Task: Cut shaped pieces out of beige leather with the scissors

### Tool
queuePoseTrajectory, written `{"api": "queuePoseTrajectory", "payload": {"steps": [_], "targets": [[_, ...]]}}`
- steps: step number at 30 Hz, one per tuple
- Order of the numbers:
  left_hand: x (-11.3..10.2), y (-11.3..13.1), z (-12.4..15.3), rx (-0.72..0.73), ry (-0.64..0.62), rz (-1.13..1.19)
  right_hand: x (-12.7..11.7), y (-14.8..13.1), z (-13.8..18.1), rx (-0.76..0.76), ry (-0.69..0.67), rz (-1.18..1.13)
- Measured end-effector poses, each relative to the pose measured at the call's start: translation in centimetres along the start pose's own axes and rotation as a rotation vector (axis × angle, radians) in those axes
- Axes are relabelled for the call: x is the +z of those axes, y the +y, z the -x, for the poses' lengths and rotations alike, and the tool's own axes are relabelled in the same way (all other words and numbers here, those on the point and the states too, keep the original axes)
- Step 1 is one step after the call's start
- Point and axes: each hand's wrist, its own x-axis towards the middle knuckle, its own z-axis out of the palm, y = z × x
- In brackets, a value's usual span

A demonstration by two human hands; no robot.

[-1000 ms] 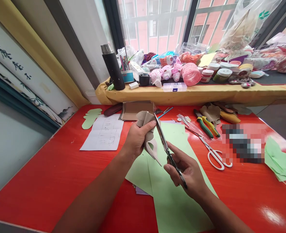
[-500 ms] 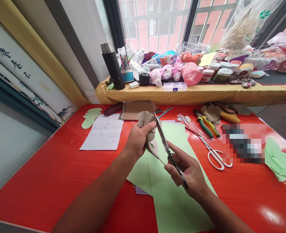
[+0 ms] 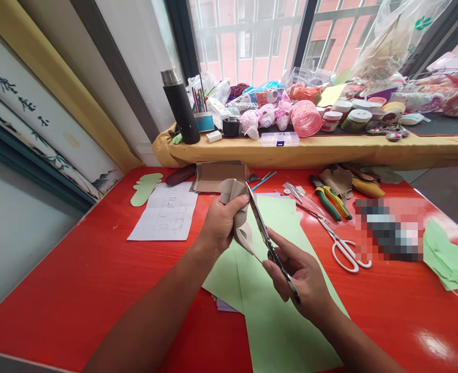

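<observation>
Folded taupe material (image 3: 232, 191) is up over green paper (image 3: 287, 331), pinched in a closed grip by the person's left hand (image 3: 219, 223); the right hand (image 3: 304, 277) has its grip curled round scissors (image 3: 265, 234).

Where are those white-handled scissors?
In the head view, the white-handled scissors lie right of centre on the table, below the pliers, beside the large green sheet.

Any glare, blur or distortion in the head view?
Head view: daylight washes out the window; glare spots the red table at lower right; a pixelated patch hides something beside the white-handled scissors; the right hand looks fairly sharp.
</observation>
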Motion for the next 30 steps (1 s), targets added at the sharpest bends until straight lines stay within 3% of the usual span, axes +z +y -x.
{"api": "queuePoseTrajectory", "payload": {"steps": [12, 30], "targets": [[-1.3, 1.1, -0.5, -0.004, -0.108, -0.12, 0.1, 0.7, 0.1, -0.03, 0.003, 0.025], [-0.9, 0.4, -0.5, -0.048, -0.103, -0.063, 0.0, 0.3, 0.1, 0.005, 0.005, 0.002]]}}
